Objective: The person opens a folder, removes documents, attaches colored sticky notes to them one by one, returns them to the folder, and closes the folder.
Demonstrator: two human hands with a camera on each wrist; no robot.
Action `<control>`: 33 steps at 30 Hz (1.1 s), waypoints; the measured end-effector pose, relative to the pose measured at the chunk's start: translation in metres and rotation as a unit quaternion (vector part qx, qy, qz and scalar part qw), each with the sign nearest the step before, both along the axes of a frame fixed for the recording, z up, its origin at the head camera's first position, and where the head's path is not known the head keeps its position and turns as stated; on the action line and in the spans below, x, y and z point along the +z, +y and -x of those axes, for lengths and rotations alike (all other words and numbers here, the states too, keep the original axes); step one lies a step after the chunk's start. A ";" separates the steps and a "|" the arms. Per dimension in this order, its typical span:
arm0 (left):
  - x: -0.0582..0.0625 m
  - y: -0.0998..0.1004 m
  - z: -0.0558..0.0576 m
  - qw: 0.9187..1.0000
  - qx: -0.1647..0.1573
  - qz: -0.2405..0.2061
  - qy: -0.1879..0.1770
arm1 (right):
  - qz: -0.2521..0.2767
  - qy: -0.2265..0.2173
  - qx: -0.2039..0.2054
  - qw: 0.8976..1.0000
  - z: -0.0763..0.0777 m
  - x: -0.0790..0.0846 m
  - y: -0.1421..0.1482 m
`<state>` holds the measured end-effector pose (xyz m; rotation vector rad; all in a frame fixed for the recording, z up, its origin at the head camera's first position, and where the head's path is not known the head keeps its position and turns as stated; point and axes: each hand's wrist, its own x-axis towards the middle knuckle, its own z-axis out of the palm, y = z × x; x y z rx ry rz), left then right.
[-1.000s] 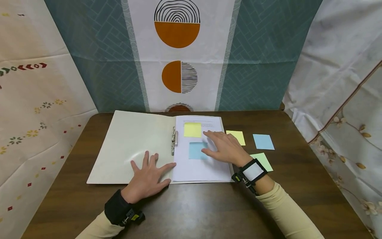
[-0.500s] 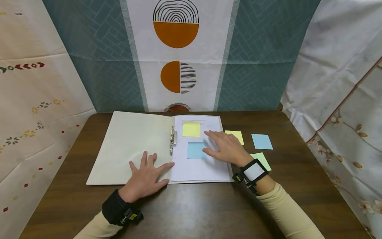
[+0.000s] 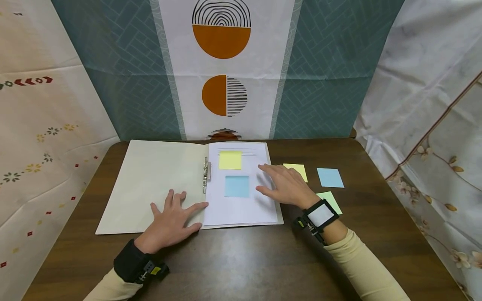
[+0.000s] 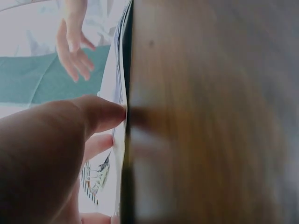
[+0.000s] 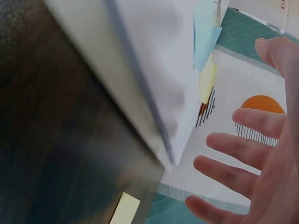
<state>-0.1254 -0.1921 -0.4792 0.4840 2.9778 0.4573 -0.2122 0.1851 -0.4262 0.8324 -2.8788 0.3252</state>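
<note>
Binder (image 3: pixel 188 167) lies open, left hand (image 3: pixel 168 223) touching

It stretches crosswise just ahead: left hand nearer, fingers spread on the cover (image 3: pixel 147 179); then page (image 3: pixel 241 211), yellow sticky note (image 3: pixel 230 160), blue sticky note (image 3: pixel 237 186); right hand (image 3: pixel 284 184), empty, fingers loose, hovers over the page's edge, partly masking second yellow note (image 3: pixel 300 169); green note (image 3: pixel 332 202), second blue note (image 3: pixel 330 177) beyond.
</note>
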 end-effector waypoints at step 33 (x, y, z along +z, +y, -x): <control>0.000 -0.076 0.012 1.000 0.022 0.005 0.010 | 0.027 -0.005 0.000 1.000 0.002 -0.006 -0.007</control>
